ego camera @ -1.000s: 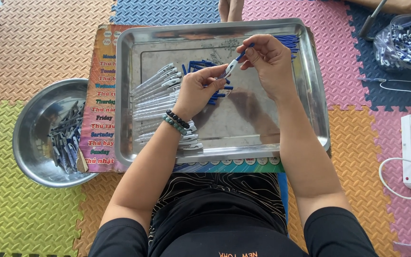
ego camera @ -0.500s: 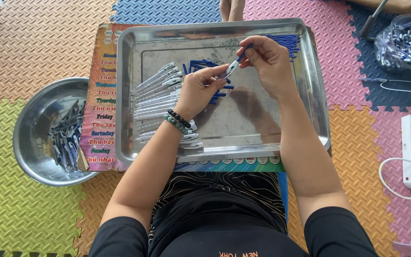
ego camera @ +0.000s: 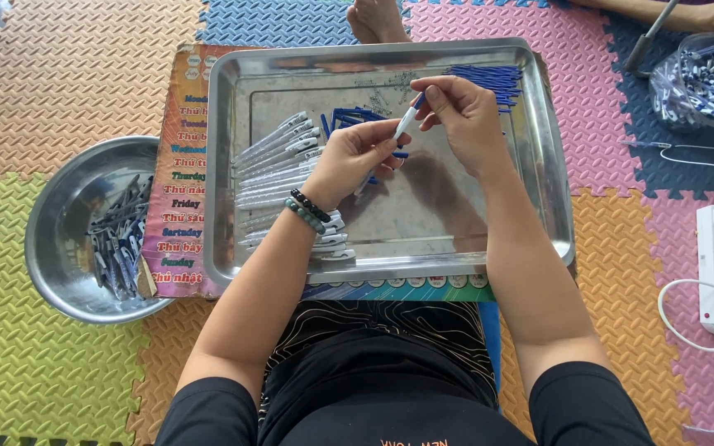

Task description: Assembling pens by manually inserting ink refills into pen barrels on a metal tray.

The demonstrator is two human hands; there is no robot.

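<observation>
A seated person's left hand (ego camera: 355,157) and right hand (ego camera: 464,116) met over a steel tray (ego camera: 551,198), fingers of both pinching one white pen (ego camera: 406,124) mid-assembly. Finished pens (ego camera: 278,177) lay left; blue refills (ego camera: 489,81) lay at the far edge. Seating the part seemed next.

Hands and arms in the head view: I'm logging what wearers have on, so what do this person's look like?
Both forearms are bare, with no gloves or long sleeves. The left hand has two beaded bracelets at the wrist, one dark and one greenish. The right hand shows no ring, watch or band. Short black sleeves end above the elbows.
</observation>
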